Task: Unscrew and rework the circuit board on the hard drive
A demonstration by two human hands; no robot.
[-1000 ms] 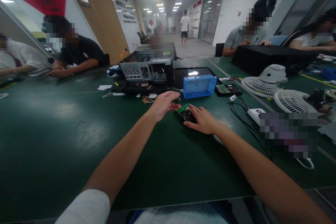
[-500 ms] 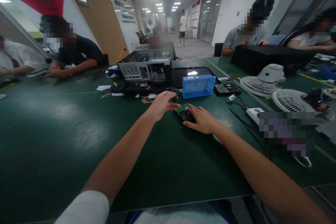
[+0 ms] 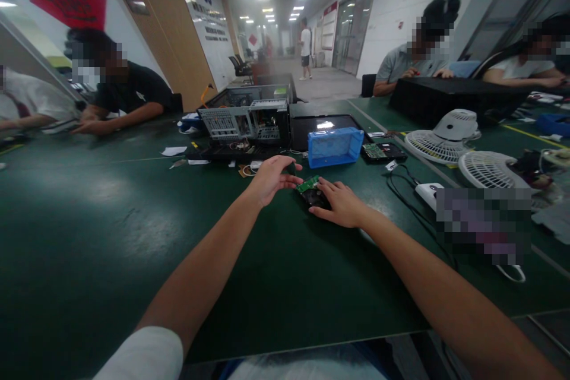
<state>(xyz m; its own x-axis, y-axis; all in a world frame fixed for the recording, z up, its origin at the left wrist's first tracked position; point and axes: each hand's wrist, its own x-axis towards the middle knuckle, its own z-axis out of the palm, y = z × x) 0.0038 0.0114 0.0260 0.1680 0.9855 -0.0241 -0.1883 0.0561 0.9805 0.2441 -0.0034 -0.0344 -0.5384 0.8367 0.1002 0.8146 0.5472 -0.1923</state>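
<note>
We are working with both bare hands over a big green surface (image 3: 267, 297). In front of us, a little black part (image 3: 314, 196) with a green board (image 3: 307, 185) on top is lying on the surface, between our two hands. Our right hand (image 3: 339, 203) is holding the black part, with its fingers reaching over the far end and its thumb resting by the near side. Our left hand (image 3: 272, 181) is bending its fingers in, and the tips are pointing at the edge of the green board; we are not able to tell if they are touching it. A small dark thing (image 3: 291, 168) is showing by the left thumb, and we are not able to tell if that hand is gripping it. Behind the black part, a blue bin (image 3: 333, 163) is standing, and a computer case (image 3: 222, 124) is sitting to its left with its insides showing. A flat black panel (image 3: 300, 133) is lying behind the bin, with light shining on it. Two white fans (image 3: 454, 127) are resting off to the right. Across from us, a person in a dark shirt (image 3: 133, 92) is sitting at the left, and a person in a grey shirt (image 3: 394, 68) is leaning over a big black box (image 3: 458, 98) at the right.
</note>
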